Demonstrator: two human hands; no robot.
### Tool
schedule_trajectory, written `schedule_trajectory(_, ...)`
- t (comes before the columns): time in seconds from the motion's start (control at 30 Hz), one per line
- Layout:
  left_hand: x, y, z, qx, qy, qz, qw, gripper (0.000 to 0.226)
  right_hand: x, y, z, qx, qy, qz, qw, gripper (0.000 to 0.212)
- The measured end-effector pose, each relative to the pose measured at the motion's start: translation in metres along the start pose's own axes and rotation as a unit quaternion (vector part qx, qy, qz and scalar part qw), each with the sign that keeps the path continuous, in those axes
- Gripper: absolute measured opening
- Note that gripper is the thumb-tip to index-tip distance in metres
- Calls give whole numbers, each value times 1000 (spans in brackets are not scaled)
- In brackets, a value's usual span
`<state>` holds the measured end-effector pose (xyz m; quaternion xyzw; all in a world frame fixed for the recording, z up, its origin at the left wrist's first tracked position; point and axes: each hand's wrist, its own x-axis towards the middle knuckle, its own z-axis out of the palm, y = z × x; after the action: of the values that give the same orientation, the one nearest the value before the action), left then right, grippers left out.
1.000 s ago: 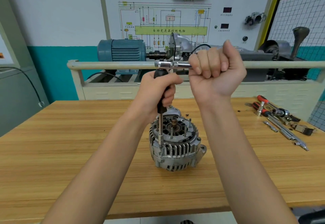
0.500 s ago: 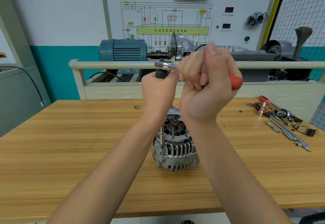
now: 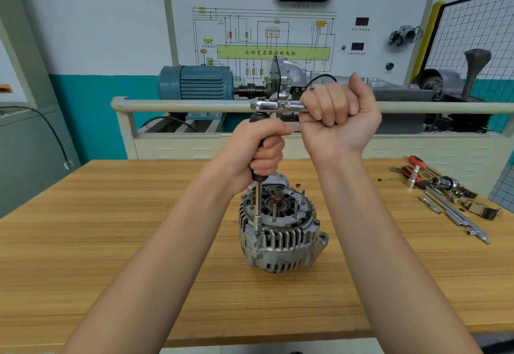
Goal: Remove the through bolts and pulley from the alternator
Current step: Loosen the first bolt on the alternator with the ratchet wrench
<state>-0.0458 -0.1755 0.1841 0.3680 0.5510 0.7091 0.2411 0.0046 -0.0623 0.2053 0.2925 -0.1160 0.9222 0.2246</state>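
head view: alternator stands upright mid-surface, finned housing facing the camera. left hand curls round the black grip of a driver held vertical, its socket tip seated on a bolt at the alternator's near-left rim. right hand is fisted round the handle of a chrome ratchet lying level across the driver's top, above the alternator. loose tools lie well right of the alternator.
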Motion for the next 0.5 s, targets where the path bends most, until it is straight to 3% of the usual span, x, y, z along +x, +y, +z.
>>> schedule_trajectory(0.1,2,-5,9,27,123,44,991,54,-12,6,6,-106,-42,-68,991,50)
schedule_trajectory(0.2,3,-10,17,43,245,93,964,48,-27,22,13,-231,-133,-164,950,48)
schedule_trajectory(0.27,3,-12,20,51,287,118,949,40,-36,33,16,-281,-154,-219,922,44)
schedule_trajectory(0.4,2,-14,18,56,267,116,955,39,-35,32,16,-267,-162,-218,925,43)
schedule_trajectory(0.5,1,-9,8,60,166,83,981,40,-21,14,14,-209,-135,-133,959,51)
